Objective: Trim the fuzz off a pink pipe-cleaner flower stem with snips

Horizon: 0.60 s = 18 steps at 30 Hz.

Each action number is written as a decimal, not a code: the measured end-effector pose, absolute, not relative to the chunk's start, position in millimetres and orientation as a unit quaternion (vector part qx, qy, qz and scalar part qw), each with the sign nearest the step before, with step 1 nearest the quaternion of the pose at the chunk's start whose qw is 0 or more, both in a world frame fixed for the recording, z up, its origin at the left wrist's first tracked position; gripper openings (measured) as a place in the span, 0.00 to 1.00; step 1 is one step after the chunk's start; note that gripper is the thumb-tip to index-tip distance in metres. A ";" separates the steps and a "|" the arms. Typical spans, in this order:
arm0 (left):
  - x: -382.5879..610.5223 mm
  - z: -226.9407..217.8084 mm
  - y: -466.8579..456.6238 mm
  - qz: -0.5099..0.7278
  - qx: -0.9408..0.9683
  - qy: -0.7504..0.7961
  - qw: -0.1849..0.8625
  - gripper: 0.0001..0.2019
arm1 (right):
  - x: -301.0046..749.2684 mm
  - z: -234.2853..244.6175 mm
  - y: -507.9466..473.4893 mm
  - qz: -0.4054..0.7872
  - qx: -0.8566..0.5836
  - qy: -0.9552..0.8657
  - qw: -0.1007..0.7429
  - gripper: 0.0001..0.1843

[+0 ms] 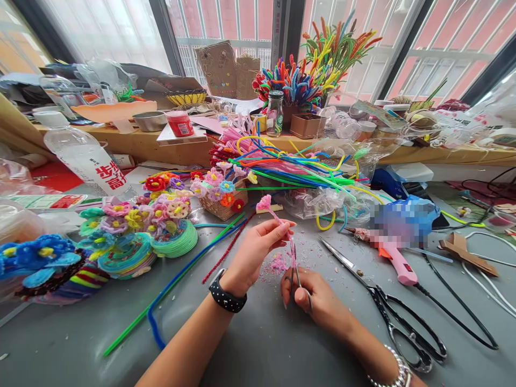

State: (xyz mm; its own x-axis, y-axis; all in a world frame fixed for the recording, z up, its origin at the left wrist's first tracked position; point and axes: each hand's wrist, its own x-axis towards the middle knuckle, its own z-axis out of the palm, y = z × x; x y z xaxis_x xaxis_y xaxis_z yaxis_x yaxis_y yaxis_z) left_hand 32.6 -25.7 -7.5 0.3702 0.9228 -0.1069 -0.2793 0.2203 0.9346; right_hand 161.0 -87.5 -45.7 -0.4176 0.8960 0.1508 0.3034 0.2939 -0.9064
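Observation:
My left hand (258, 250) pinches the stem of a pink pipe-cleaner flower (266, 205), with its bloom pointing up and away from me. My right hand (316, 301) is closed on a small pair of scissors (295, 269), whose blades meet the lower end of the pink stem. Pink fluff trimmings (278, 264) lie on the grey table (258, 344) just beneath. A black dotted watch (226, 294) sits on my left wrist and a silver bracelet (399, 371) on my right.
Large black scissors (399, 317) and a pink glue gun (393, 258) lie to the right. Green, blue and red pipe cleaners (181, 279) stretch left. Finished flower baskets (133, 236), a wicker basket (223, 199), a bottle (86, 158) and a pile of pipe cleaners (290, 166) crowd the back.

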 end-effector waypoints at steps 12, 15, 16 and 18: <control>32.5 -6.8 -24.0 0.427 0.466 0.365 0.683 0.07 | 162.7 -46.9 -90.0 0.424 -0.447 -0.688 0.382 0.34; 31.8 -6.8 -23.7 0.430 0.464 0.369 0.681 0.07 | 162.6 -47.1 -89.6 0.413 -0.471 -0.684 0.374 0.34; 31.7 -6.5 -23.9 0.431 0.464 0.370 0.680 0.07 | 162.5 -46.9 -89.4 0.411 -0.475 -0.683 0.372 0.34; 31.6 -5.7 -24.5 0.434 0.466 0.371 0.676 0.07 | 162.3 -46.0 -89.2 0.412 -0.479 -0.682 0.369 0.34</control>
State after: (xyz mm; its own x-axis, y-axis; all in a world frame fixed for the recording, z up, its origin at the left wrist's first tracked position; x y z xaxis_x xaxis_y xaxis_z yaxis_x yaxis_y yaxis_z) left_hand 31.6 -24.5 -5.7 0.3490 0.9320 -0.0980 -0.2411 0.1903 0.9517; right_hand 162.3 -89.2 -46.0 -0.2691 0.9570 0.1086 0.3478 0.2017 -0.9156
